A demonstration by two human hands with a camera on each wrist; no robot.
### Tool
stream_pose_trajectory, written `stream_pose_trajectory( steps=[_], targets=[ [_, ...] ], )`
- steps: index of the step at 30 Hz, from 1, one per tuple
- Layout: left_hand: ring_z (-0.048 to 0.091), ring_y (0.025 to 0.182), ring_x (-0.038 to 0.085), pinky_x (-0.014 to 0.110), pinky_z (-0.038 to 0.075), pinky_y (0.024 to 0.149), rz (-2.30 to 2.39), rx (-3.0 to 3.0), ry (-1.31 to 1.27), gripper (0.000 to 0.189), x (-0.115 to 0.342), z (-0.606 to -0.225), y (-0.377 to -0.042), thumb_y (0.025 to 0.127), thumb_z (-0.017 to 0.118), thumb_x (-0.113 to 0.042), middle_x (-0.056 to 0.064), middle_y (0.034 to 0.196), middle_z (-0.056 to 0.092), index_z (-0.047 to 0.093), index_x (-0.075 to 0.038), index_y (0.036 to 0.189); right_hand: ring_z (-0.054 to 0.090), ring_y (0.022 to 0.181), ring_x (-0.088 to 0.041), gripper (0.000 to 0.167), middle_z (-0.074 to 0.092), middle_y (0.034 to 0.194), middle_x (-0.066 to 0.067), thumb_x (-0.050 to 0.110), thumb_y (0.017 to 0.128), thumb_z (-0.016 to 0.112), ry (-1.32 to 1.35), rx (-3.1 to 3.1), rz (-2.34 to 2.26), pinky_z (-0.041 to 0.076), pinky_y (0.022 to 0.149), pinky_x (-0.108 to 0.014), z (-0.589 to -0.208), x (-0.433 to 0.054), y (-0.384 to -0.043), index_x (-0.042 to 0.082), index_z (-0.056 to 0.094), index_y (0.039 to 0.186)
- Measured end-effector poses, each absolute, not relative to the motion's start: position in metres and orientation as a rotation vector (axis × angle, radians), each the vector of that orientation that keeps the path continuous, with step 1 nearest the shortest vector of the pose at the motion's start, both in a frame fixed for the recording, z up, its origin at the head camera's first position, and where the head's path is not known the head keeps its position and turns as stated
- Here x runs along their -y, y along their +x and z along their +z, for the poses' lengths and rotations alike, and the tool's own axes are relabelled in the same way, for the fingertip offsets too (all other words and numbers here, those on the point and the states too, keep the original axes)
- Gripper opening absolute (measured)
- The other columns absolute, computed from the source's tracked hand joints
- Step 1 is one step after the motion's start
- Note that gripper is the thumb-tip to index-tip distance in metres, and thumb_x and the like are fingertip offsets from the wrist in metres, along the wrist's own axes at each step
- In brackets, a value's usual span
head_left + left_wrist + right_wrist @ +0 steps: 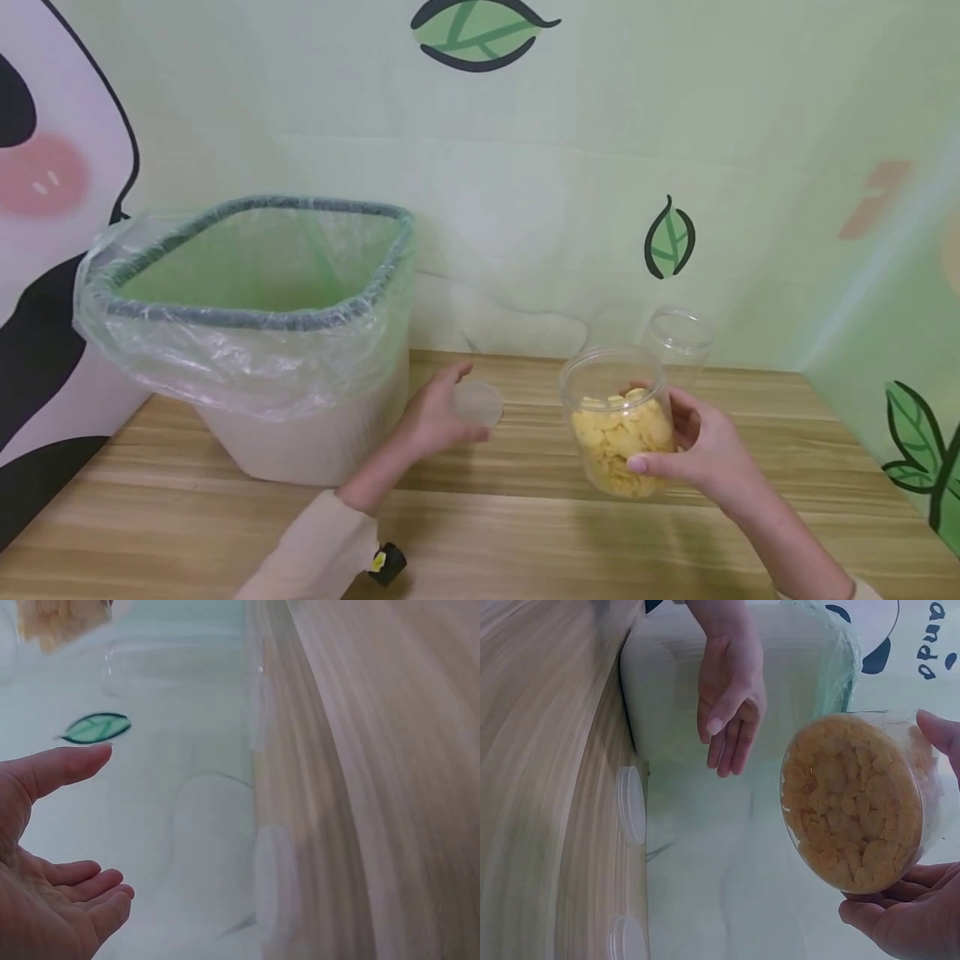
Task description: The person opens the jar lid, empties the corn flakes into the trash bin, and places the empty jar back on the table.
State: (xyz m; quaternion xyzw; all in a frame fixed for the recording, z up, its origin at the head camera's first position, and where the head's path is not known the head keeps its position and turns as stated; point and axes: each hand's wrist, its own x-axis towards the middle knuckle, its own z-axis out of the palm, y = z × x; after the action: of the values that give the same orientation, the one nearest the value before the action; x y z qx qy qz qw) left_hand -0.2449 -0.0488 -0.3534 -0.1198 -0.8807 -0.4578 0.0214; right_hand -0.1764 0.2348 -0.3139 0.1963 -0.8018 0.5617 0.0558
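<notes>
My right hand (pixel 712 450) grips a clear plastic jar (pixel 615 442) from its right side, thumb in front. Yellow flakes (pixel 851 806) fill much of the jar, whose mouth has no lid on it. It is held above the table, and its underside faces the right wrist view. My left hand (pixel 442 412) reaches out with fingers and thumb spread, holding nothing. Just beyond it in the head view, a round translucent lid (pixel 483 402) lies on the table. A second lid (pixel 628 937) shows in the right wrist view. Behind the held jar stands another clear jar (pixel 678 342).
A pale bin (pixel 300 442) with a clear plastic liner stands at the left, close to my left forearm. The wooden table (pixel 525 550) ends at a green wall cloth (pixel 525 208) with leaf and panda prints. A small black item (pixel 387 564) sits at my left cuff.
</notes>
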Motion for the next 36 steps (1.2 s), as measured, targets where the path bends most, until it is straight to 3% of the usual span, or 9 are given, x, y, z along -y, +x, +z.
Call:
stream_pose_trajectory(
  steps=[3,9,14,17,36],
  targets=[
    [0.04,0.123,0.032,0.047,0.035,0.1,-1.395,2.727,-0.401,0.087,0.048,-0.349,-0.239,0.061,0.083,-0.013,0.012,0.137,0.042,0.039,-0.007,0.135,0.055,0.101,-0.001,0.068,0.058,0.114,0.005,-0.004,0.065,0.076,0.583,2.435,1.672,0.042,0.085,-0.012,-0.312,-0.234,-0.177,-0.01,0.045,0.125],
    [0.043,0.12,0.033,0.044,0.038,0.097,-1.43,2.7,-0.456,0.083,0.045,-0.337,-0.229,0.064,0.082,-0.013,0.012,0.135,0.044,0.04,-0.008,0.135,0.055,0.101,-0.001,0.069,0.056,0.119,-0.009,-0.004,0.065,0.076,0.559,2.444,1.646,0.042,0.085,-0.012,-0.308,-0.232,-0.177,-0.008,0.045,0.126],
    [0.042,0.122,0.029,0.04,0.036,0.1,-1.462,2.66,-0.533,0.082,0.044,-0.327,-0.22,0.065,0.081,-0.012,0.012,0.135,0.044,0.038,-0.005,0.135,0.055,0.1,-0.002,0.068,0.058,0.112,0.009,-0.005,0.065,0.076,0.579,2.414,1.648,0.043,0.084,-0.012,-0.305,-0.231,-0.177,-0.008,0.045,0.126],
    [0.04,0.124,0.026,0.038,0.034,0.102,-1.49,2.628,-0.569,0.081,0.044,-0.32,-0.214,0.066,0.081,-0.012,0.012,0.135,0.043,0.038,-0.004,0.135,0.056,0.099,-0.003,0.067,0.058,0.111,0.014,-0.007,0.065,0.075,0.598,2.392,1.659,0.043,0.083,-0.012,-0.304,-0.23,-0.178,-0.009,0.045,0.125],
    [0.04,0.124,0.022,0.037,0.034,0.102,-1.498,2.453,-0.768,0.077,0.056,-0.279,-0.18,0.068,0.078,-0.01,0.011,0.133,0.046,0.039,-0.001,0.133,0.055,0.099,-0.006,0.069,0.056,0.115,0.006,-0.004,0.066,0.076,0.56,2.386,1.682,0.045,0.082,-0.014,-0.286,-0.219,-0.177,-0.005,0.045,0.128]
  ],
)
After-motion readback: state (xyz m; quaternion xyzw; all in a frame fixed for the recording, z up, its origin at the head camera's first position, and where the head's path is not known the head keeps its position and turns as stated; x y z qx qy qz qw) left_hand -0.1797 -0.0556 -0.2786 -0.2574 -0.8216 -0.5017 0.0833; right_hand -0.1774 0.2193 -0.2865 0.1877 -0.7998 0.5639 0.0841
